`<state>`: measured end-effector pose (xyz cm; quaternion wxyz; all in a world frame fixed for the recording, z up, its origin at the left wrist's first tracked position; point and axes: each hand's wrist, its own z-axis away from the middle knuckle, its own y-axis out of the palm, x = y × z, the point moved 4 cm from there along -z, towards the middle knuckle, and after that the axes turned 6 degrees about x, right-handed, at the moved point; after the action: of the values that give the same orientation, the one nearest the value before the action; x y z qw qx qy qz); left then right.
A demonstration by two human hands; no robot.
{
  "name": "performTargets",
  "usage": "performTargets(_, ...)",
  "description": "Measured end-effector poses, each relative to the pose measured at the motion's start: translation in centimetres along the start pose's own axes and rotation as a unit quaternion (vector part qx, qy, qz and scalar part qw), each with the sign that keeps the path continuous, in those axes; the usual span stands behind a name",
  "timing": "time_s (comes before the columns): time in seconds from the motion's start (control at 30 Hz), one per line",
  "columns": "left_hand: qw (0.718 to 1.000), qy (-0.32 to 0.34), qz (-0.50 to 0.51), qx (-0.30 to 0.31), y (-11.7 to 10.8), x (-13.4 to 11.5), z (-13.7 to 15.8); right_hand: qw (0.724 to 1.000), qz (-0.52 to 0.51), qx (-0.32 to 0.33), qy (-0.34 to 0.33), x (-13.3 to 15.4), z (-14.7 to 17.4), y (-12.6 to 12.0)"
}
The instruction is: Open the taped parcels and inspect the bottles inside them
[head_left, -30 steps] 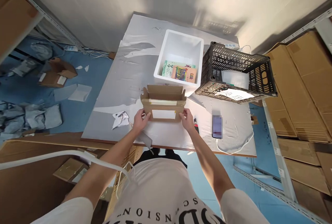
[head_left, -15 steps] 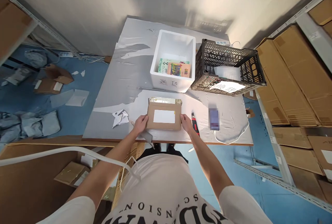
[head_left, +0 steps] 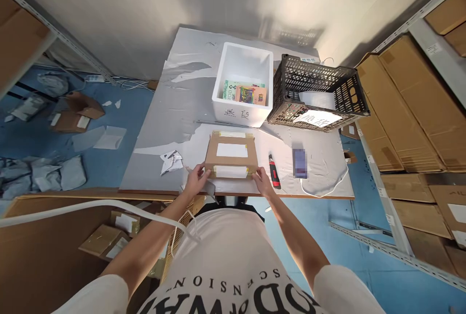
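Note:
A brown cardboard box (head_left: 231, 158) with a white label and clear tape along its edges is at the front of the table. My left hand (head_left: 197, 178) grips its near left corner, and my right hand (head_left: 261, 179) its near right corner. Thumbs show on the near side, while the other fingers are partly hidden. A red and black utility knife (head_left: 274, 172) lies just right of my right hand. Crumpled paper (head_left: 171, 161) rests to the left of the box. Partly covered by my left hand and forearm is a grey flat piece (head_left: 210, 188) at the table edge.
Behind the box stand a white foam box (head_left: 241, 114) holding colourful booklets (head_left: 251, 94) and a black plastic crate (head_left: 320, 81) with paper inside. A phone (head_left: 300, 163) on a white cable lies at right. A large carton (head_left: 47, 251) is at lower left; shelves of cartons (head_left: 411, 105) stand right.
Both hands have tilted the cardboard box so that its taped near side now shows. My hands have shifted to its near corners.

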<state>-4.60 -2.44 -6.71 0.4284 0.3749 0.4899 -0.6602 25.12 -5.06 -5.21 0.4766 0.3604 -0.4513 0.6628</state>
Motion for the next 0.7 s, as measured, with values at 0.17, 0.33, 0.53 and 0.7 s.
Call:
performTargets(0.17, 0.993, -0.032, -0.085, -0.075, -1.1, -5.3, -0.2, 0.994, 0.105, -0.038, 0.017, 4.5, 0.3, -2.1)
performTargets(0.33, 0.980, -0.075, -0.171, -0.073, -1.2, -7.3, -1.1, 0.982, 0.173, -0.035, 0.069, 5.9, 0.5, -2.7)
performTargets(0.53, 0.964, -0.103, -0.242, -0.040, -1.2, -8.4, -2.2, 0.970, 0.227, -0.026, 0.085, 6.4, -0.6, -3.2)
performTargets(0.7, 0.950, -0.130, -0.280, -0.040, -1.2, -9.9, -5.7, 0.969, 0.220, -0.044, 0.105, 7.2, -3.8, -3.7)
